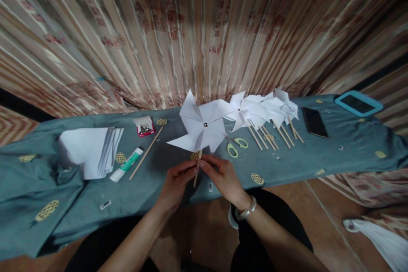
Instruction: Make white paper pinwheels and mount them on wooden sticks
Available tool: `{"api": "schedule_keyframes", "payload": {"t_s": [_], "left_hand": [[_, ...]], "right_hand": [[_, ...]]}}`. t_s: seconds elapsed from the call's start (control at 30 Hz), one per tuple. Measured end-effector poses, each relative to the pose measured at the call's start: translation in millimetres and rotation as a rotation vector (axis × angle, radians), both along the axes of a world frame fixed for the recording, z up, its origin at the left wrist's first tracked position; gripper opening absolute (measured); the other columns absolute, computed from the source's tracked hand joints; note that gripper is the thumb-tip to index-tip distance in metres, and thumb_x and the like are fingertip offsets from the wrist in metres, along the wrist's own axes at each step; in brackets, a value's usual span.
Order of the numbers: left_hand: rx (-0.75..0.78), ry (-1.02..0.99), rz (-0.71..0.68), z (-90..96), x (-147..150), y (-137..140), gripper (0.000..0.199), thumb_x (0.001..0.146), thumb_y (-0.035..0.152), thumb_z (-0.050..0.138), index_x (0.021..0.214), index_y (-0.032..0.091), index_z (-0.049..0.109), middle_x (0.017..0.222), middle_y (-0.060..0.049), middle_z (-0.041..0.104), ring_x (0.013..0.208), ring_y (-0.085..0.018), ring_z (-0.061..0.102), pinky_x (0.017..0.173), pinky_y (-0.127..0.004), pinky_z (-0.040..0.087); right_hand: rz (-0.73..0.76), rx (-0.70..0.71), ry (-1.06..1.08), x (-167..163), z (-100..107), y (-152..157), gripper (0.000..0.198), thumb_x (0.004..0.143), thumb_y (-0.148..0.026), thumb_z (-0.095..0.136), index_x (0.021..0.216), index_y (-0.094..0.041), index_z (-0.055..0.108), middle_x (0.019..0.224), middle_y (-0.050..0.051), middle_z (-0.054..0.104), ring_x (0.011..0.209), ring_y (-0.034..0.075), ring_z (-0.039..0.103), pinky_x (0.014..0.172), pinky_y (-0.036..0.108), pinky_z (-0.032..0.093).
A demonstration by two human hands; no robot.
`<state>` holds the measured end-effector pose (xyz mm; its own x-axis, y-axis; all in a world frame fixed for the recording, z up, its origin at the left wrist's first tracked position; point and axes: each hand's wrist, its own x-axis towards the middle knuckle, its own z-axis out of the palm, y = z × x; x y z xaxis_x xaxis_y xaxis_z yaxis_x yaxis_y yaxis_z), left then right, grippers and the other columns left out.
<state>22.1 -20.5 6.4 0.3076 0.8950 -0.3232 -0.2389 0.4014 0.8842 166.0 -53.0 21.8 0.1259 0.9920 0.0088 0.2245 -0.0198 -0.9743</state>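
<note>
A white paper pinwheel with a shiny metal pin at its centre stands upright over the middle of the table. Its thin wooden stick runs down between my hands. My left hand pinches the stick from the left, while the fingers of my right hand close on it from the right, a little below the paper blades. Just right of the pinwheel lie scissors with pale green handles. Left of it rest a bare wooden stick and a green and white glue stick.
Several finished pinwheels lie overlapping at the back right, beside a black phone and a blue-framed device. A small red box of metal pins and a stack of white paper sit left on the cloth-covered table.
</note>
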Motion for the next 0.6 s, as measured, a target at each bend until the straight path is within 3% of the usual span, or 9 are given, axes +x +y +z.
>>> {"api": "schedule_keyframes", "payload": {"t_s": [0.17,0.33,0.47,0.6], "left_hand": [[-0.001,-0.036,-0.018,-0.3,11.1,0.9,0.026,0.058,0.029,0.082,0.082,0.019,0.08,0.082,-0.005,0.077,0.079,-0.019,0.067,0.083,-0.033,0.05],[-0.028,-0.005,0.026,0.3,22.3,1.5,0.029,0.054,0.027,0.084,0.082,0.019,0.08,0.074,-0.005,0.076,0.063,-0.014,0.061,0.068,-0.029,0.048],[-0.012,0.048,-0.007,2.2,23.4,1.3,0.032,0.057,0.031,0.083,0.087,0.019,0.079,0.089,-0.008,0.078,0.078,-0.02,0.068,0.07,-0.029,0.05],[0.061,0.113,-0.008,2.6,10.8,7.7,0.032,0.06,0.033,0.081,0.089,0.019,0.078,0.094,-0.009,0.078,0.093,-0.024,0.07,0.083,-0.034,0.053]], "right_hand": [[-0.102,0.0,0.169,-6.7,-3.3,5.2,0.023,0.079,-0.039,0.068,0.09,-0.021,0.078,0.087,0.004,0.078,0.082,0.021,0.07,0.076,0.031,0.056],[-0.188,0.01,0.19,-3.3,-3.0,9.1,0.022,0.077,-0.039,0.068,0.085,-0.021,0.078,0.086,0.004,0.078,0.081,0.021,0.071,0.074,0.031,0.056],[-0.227,0.07,0.068,17.5,-0.9,12.7,0.026,0.081,-0.041,0.064,0.089,-0.02,0.077,0.079,0.004,0.076,0.07,0.018,0.067,0.065,0.028,0.051],[-0.3,0.086,-0.256,56.9,7.3,16.4,0.03,0.085,-0.045,0.06,0.088,-0.02,0.077,0.069,0.001,0.073,0.058,0.016,0.06,0.057,0.026,0.042]]}}
